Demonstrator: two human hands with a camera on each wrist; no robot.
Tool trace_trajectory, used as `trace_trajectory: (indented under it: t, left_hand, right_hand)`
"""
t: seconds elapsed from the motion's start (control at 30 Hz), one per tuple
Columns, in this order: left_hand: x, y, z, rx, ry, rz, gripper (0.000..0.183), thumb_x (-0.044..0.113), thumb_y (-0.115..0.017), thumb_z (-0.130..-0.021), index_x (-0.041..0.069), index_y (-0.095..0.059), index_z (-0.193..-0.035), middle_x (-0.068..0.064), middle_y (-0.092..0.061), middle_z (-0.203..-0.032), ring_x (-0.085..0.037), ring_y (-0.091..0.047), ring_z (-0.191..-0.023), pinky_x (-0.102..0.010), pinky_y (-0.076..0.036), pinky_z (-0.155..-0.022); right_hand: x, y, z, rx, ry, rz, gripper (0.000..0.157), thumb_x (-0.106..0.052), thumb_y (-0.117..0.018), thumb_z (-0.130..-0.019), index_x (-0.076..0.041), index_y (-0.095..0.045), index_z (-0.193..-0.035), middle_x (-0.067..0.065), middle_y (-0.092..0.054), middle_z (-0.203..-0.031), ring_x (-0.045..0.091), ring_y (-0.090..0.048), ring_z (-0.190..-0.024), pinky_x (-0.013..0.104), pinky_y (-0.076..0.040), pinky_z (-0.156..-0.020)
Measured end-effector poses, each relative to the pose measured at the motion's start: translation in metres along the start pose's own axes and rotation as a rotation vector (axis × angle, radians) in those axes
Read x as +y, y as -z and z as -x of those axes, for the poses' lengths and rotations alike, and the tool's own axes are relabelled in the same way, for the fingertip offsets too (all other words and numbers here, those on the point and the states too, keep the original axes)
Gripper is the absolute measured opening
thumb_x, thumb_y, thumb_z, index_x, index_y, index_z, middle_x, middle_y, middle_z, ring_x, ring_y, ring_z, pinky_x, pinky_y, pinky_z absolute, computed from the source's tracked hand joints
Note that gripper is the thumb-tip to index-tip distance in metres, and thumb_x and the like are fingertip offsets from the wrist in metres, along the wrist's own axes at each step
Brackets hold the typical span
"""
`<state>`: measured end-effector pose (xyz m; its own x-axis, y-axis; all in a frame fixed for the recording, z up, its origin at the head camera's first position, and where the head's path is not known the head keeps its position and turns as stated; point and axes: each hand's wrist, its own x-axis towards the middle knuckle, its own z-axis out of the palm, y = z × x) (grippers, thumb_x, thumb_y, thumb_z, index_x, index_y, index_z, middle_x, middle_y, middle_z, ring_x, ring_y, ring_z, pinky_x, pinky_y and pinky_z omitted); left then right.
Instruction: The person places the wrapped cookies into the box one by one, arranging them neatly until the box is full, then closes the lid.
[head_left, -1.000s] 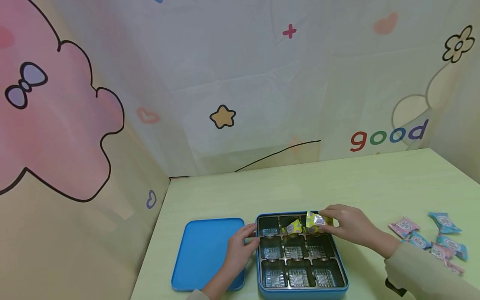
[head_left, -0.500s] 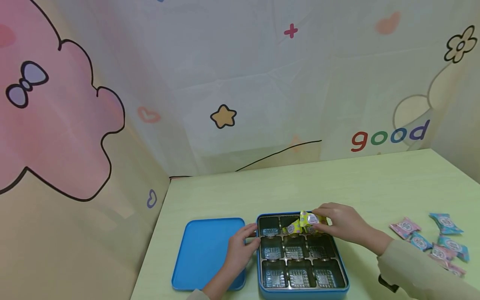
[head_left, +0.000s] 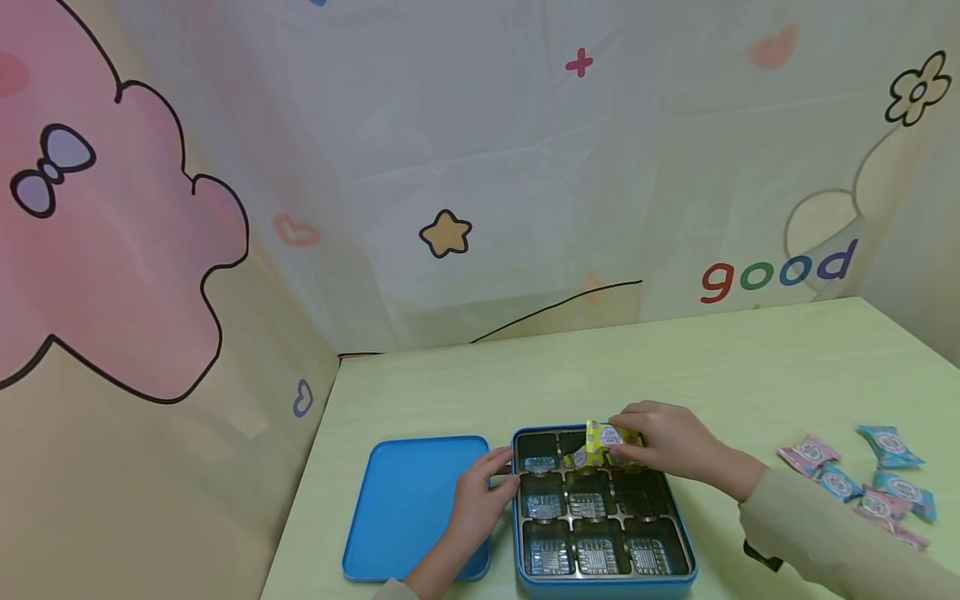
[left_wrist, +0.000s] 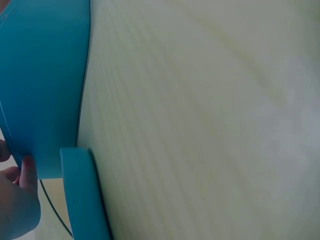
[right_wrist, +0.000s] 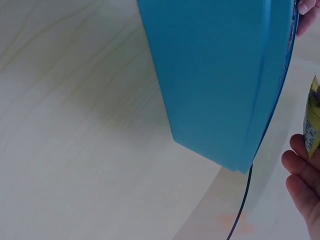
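Observation:
My right hand [head_left: 671, 437] pinches a yellow wrapped candy [head_left: 601, 434] above the back row of an open blue tin [head_left: 606, 587]. In the right wrist view, the yellow wrapper [right_wrist: 312, 120] stands above the fingertips, beside the tin's wall [right_wrist: 210, 80]. Another yellow candy lies in the back middle compartment, partly covered by the held one. More yellow wrapper shows under my right fingers at the back right compartment. My left hand [head_left: 480, 496] rests its fingers and thumb against the tin's left edge; the left wrist view shows fingertips [left_wrist: 28, 167] at its wall and rim.
A blue lid [head_left: 408, 508] lies left of the tin, partly under my left forearm. Several pink and blue wrapped candies [head_left: 892, 450] lie loose at the right of the pale green table [head_left: 750, 358]. A printed cloth [head_left: 495, 150] hangs behind the table.
My right hand has moved left with the yellow candy, from over the back right compartment to over the back middle one. The left hand and the tin have stayed in place.

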<state>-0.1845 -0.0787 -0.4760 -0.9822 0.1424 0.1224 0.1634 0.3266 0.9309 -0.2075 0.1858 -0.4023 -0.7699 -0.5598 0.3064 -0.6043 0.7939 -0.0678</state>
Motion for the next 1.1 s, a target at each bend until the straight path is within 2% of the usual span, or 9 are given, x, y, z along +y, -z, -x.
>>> trace_trajectory:
  t: [0.33,0.6,0.83,0.97,1.1]
  left_hand:
    - [0.0,0.001,0.001,-0.009,-0.005,0.0,0.037,0.01,-0.058,-0.083,0.001,-0.056,-0.119,-0.01,-0.052,-0.125,-0.025,-0.055,-0.102,-0.024,-0.052,-0.077]
    - [0.0,0.001,0.0,-0.01,-0.002,0.012,0.037,0.01,-0.059,-0.083,0.001,-0.056,-0.119,-0.01,-0.051,-0.125,-0.025,-0.055,-0.103,-0.025,-0.053,-0.078]
    - [0.001,0.001,-0.001,-0.016,0.017,0.033,0.036,0.005,-0.057,-0.083,-0.002,-0.055,-0.118,-0.015,-0.05,-0.126,-0.029,-0.055,-0.103,-0.032,-0.053,-0.078]
    - [0.002,0.001,0.0,-0.015,0.014,0.025,0.037,0.008,-0.058,-0.083,0.0,-0.055,-0.119,-0.012,-0.051,-0.126,-0.026,-0.055,-0.103,-0.028,-0.053,-0.079]
    - [0.002,0.001,0.001,-0.009,0.002,0.022,0.038,0.011,-0.059,-0.083,0.002,-0.056,-0.119,-0.01,-0.051,-0.126,-0.025,-0.056,-0.103,-0.025,-0.052,-0.079]
  right_hand:
    - [-0.007,-0.001,-0.011,-0.03,0.031,0.006,0.033,-0.037,-0.068,-0.074,-0.01,-0.069,-0.093,-0.002,-0.065,-0.085,0.009,-0.057,-0.072,0.024,-0.05,-0.059]
    - [-0.012,-0.004,-0.018,-0.066,0.033,0.009,0.035,-0.04,-0.066,-0.075,-0.009,-0.069,-0.092,-0.003,-0.063,-0.081,0.005,-0.05,-0.067,0.021,-0.048,-0.056]
    - [-0.02,0.0,-0.025,-0.077,0.076,0.023,0.034,-0.039,-0.067,-0.074,-0.01,-0.069,-0.092,-0.002,-0.064,-0.082,0.006,-0.052,-0.068,0.023,-0.049,-0.057]
    - [-0.024,-0.001,-0.029,-0.088,0.086,0.023,0.032,-0.035,-0.068,-0.074,-0.009,-0.069,-0.092,0.0,-0.064,-0.083,0.008,-0.054,-0.07,0.025,-0.049,-0.058]
    - [-0.027,-0.003,-0.032,-0.075,0.104,0.029,0.032,-0.036,-0.067,-0.075,-0.008,-0.069,-0.09,-0.001,-0.063,-0.079,0.007,-0.05,-0.066,0.023,-0.047,-0.055]
